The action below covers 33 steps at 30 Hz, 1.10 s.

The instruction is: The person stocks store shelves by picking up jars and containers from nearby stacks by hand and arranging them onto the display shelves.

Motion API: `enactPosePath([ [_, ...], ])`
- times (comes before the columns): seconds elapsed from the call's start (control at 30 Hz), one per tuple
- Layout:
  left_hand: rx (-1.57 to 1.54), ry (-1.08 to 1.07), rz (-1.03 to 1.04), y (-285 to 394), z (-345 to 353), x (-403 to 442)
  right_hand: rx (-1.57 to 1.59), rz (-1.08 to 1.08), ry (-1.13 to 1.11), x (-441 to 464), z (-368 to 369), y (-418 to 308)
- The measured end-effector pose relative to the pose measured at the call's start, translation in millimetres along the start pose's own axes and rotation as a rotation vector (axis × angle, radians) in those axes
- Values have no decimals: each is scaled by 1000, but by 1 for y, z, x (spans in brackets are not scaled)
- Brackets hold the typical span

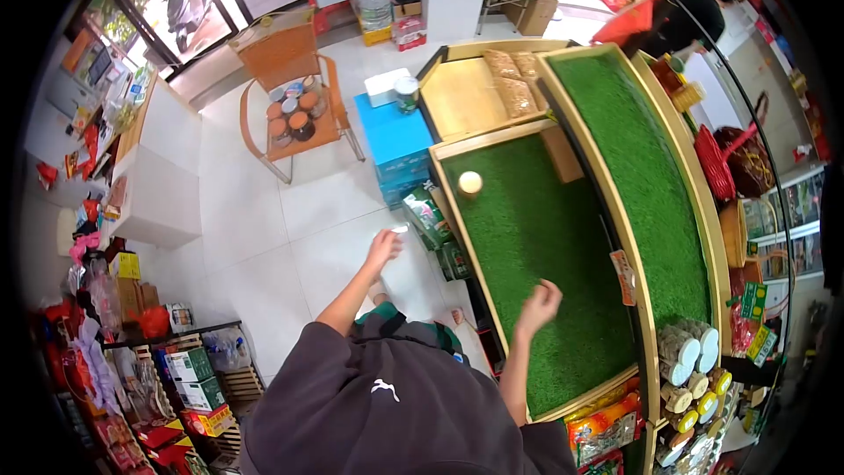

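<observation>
My left hand (383,250) is over the tiled floor, left of the display stand, its fingers pinched together. A small whitish bit (401,229) shows at its fingertips, too small to name. Above the green turf-lined tray (563,255) is my right hand (541,306), fingers curled in and nothing visible in them. One jar with a pale lid (470,183) stands in the tray's far left corner. A cardboard piece (561,155) lies at the tray's far right side.
Several jars (301,126) rest on a wooden chair (280,57). Blue boxes (393,145) carry a can (406,93). Green cartons (428,215) stand beside the stand. A raised turf shelf (629,136) runs along the right, with jars (690,347) at its near end. Another person (690,22) is at far right.
</observation>
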<state>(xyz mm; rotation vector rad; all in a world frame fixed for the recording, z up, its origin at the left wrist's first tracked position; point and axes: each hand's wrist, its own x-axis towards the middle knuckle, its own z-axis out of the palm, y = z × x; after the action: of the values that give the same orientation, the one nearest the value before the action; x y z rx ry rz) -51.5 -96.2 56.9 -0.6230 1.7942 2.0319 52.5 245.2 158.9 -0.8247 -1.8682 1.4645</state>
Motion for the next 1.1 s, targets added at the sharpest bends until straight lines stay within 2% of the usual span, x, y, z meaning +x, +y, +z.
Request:
enactPosePath([
  [0.03, 116, 87, -49, -43, -53, 11, 25, 114, -173, -27, 33, 8],
  [0.07, 301, 198, -70, -94, -108, 21, 48, 390, -384, -53, 58, 16],
  [0.1, 548, 251, -26, -128, -158, 7, 41, 395, -478, -78, 85, 38],
  [0.13, 994, 270, 283, -208, -221, 16, 34, 397, -567, -98, 106, 61],
  [0.17, 850, 185, -252, -192, -248, -16, -84, 278, -632, -122, 128, 68],
  [0.2, 855, 236, -528, -212, -280, -32, -196, 166, -696, -140, 140, 71],
  [0.27, 553, 255, -813, -179, -301, -90, -485, -1, -805, -160, 155, 70],
  [0.3, 553, 251, -818, -168, -306, -110, -430, -88, -828, -163, 158, 89],
  [0.33, 346, 329, -719, -163, -313, -129, -516, 23, -846, -160, 161, 92],
  [0.37, 144, 403, -616, -163, -322, -142, -550, 8, -806, -154, 165, 98],
  [0.4, 148, 399, -624, -167, -333, -151, -586, -6, -767, -146, 167, 108],
  [0.47, -48, 567, -569, -175, -347, -160, -681, -101, -798, -122, 168, 121],
  [0.5, -60, 572, -568, -184, -350, -161, -722, 14, -807, -106, 168, 144],
  [0.6, -176, 708, -597, -205, -352, -153, -784, 439, -844, -86, 188, 120],
  [0.67, -187, 619, -696, -202, -339, -142, -856, 424, -846, -80, 205, 114],
  [0.73, -137, 510, -674, -189, -325, -121, -802, 326, -801, -78, 223, 123],
  [0.8, 10, 395, -619, -167, -316, -91, -743, -95, -654, -85, 248, 124],
  [0.87, 100, 341, -529, -137, -309, -63, -715, -73, -611, -91, 280, 117],
  [0.9, 121, 341, -494, -121, -308, -50, -609, 21, -636, -89, 297, 136],
  [1.0, 190, 333, -421, -82, -311, -9, -555, 21, -626, -93, 344, 138],
  [1.07, 273, 325, -439, -64, -317, 14, -500, 145, -635, -87, 368, 135],
  [1.1, 311, 294, -464, -54, -320, 25, -501, 316, -687, -81, 377, 118],
])
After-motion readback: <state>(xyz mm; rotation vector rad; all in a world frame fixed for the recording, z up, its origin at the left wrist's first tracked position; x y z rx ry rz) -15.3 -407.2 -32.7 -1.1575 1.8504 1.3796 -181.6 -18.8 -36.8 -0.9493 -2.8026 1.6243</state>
